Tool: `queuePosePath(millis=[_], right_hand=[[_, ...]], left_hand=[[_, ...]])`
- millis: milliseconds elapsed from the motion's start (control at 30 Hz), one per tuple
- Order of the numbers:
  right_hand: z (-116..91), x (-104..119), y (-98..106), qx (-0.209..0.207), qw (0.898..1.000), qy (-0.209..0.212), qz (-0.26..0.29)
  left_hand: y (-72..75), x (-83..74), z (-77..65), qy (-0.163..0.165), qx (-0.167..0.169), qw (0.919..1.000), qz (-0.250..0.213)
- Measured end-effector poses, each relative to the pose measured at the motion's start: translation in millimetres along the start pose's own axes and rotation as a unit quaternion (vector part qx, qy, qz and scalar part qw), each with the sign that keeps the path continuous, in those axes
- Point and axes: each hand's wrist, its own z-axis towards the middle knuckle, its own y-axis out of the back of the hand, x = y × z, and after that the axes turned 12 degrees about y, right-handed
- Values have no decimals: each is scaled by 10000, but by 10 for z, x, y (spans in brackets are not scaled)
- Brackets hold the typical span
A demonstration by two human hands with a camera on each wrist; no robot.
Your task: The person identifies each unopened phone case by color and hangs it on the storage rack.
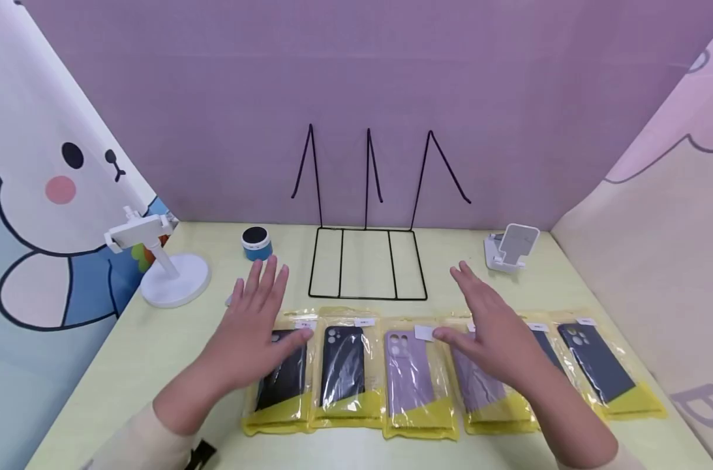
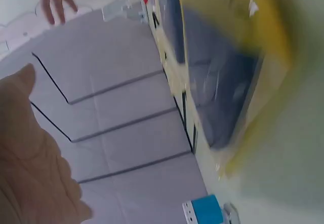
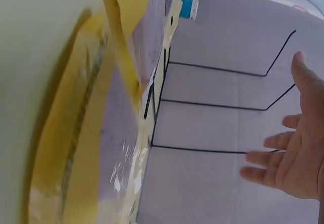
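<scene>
Packaged phone cases lie before you in a row of six, running from the lower middle of the frame to the lower right, each in a clear packet with a yellow lower end. Your left hand is over the leftmost packet, which has a black case inside; your fingers are straight and a little spread, with the thumb out toward the middle of the frame. Your right hand is over the fourth packet, with a purple case, and covers much of the fifth packet, with a dark case; its fingers are extended and the thumb points toward the middle. In both wrist views you can see your palms raised, apart from the packets. Between your hands are the second packet, with a dark case, and a third with a purple one. You have the sixth packet, dark blue inside, at the lower right.

Beyond the row, at the centre of the frame, stands a black wire rack against a purple backdrop. Near your left fingertips is a blue cylinder with a black top. You have a white stand with a round base at middle left and a small folding stand at middle right, all on a pale yellow table.
</scene>
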Motion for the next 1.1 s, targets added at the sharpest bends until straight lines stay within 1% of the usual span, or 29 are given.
queuePosePath(millis=[67, 133, 233, 300, 367, 433, 467, 533, 633, 733, 767, 867, 933, 1000, 1100], right_hand=[[27, -61, -4, 165, 9992, -92, 353], [69, -129, -25, 387, 9973, -127, 618], [150, -224, -103, 785, 9935, -124, 817], [201, -265, -175, 1119, 9898, -98, 879], [244, -288, -252, 1446, 9852, -128, 912], [279, -298, -321, 1732, 9798, -165, 989], [297, -304, -353, 1840, 9774, -186, 1019], [332, -313, -410, 1991, 9746, -194, 1008], [388, -338, -485, 2159, 9728, -113, 835], [436, -368, -560, 2360, 9702, 18, 549], [444, -381, -584, 2428, 9689, 82, 468], [449, -404, -641, 2585, 9653, 103, 346], [453, -412, -667, 2603, 9648, 128, 339], [471, -416, -683, 2594, 9650, 68, 385], [521, -428, -693, 2607, 9643, 105, 455]], left_hand=[[11, 70, 169, 45, 238, 9994, -266], [10, 146, 363, 31, 586, 9967, -569], [-45, 256, 660, -82, 1103, 9892, -959], [-102, 307, 833, -124, 1493, 9827, -1090], [-191, 339, 982, -153, 1853, 9766, -1085], [-279, 348, 1104, -178, 2146, 9718, -962], [-320, 348, 1158, -184, 2257, 9703, -846], [-388, 342, 1254, -249, 2356, 9694, -642], [-456, 315, 1352, -214, 2387, 9698, -450], [-531, 268, 1393, 34, 2433, 9695, -304], [-559, 248, 1395, 109, 2477, 9685, -218], [-636, 180, 1382, 257, 2562, 9661, 161], [-666, 141, 1372, 261, 2544, 9659, 395], [-683, 124, 1371, 290, 2479, 9668, 556], [-693, 149, 1378, 363, 2379, 9684, 655]])
